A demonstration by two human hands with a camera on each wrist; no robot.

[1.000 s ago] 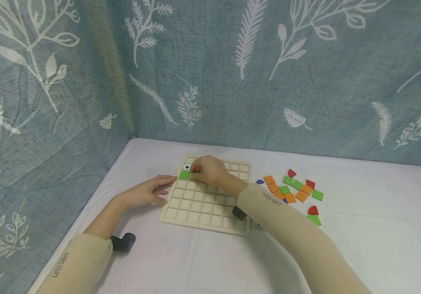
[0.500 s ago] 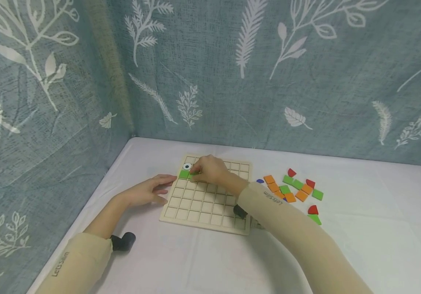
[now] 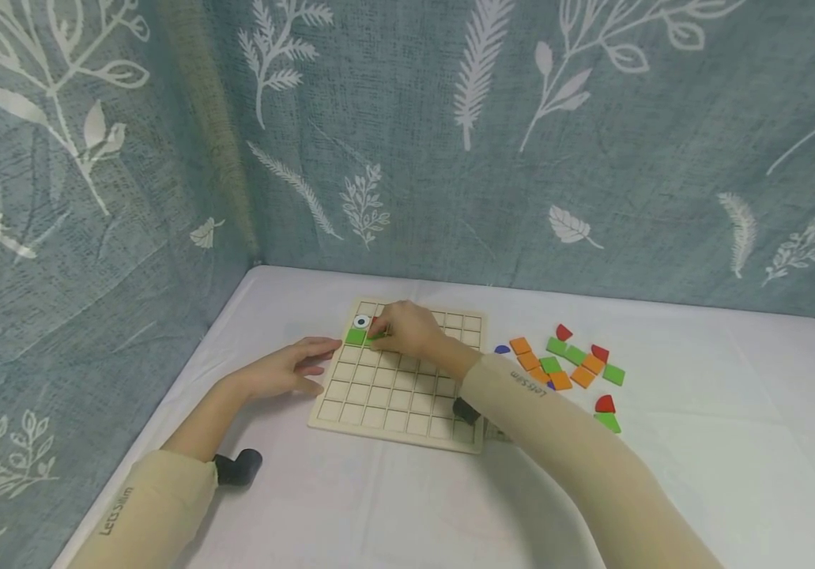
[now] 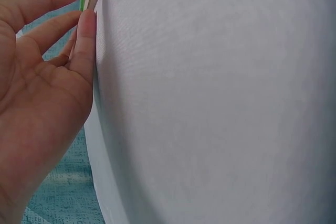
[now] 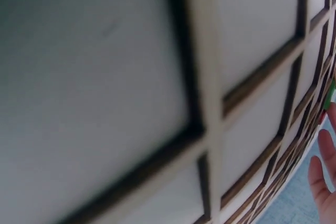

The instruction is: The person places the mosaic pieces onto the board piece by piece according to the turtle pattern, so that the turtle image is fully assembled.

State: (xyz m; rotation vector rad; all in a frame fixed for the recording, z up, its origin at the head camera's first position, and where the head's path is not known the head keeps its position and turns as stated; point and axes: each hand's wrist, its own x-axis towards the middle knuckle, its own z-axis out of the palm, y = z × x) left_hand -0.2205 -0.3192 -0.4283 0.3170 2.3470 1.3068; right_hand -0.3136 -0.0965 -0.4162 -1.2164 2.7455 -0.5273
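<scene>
A pale wooden grid board (image 3: 379,399) lies on the table. At its upper left sit a white eye disc (image 3: 361,322) with a dark centre and a green square tile (image 3: 354,337) below it. My right hand (image 3: 410,328) reaches over the board and pinches a second green tile (image 3: 376,339) at the cell right of the first. A bit of a red piece (image 3: 375,320) shows above that tile, partly behind the fingers. My left hand (image 3: 282,370) rests against the board's left edge, fingers extended; the left wrist view shows fingertips (image 4: 88,22) touching the edge.
Right of the board lie loose flat pieces: several orange tiles (image 3: 529,362), green tiles (image 3: 576,356), red pieces (image 3: 605,404) and blue ones (image 3: 502,348). A patterned curtain (image 3: 407,142) hangs behind and left of the white table (image 3: 350,506).
The right fingers shift slightly around the green tile, and the red piece beside them is covered, then partly shows again. My left hand stays at the board's edge.
</scene>
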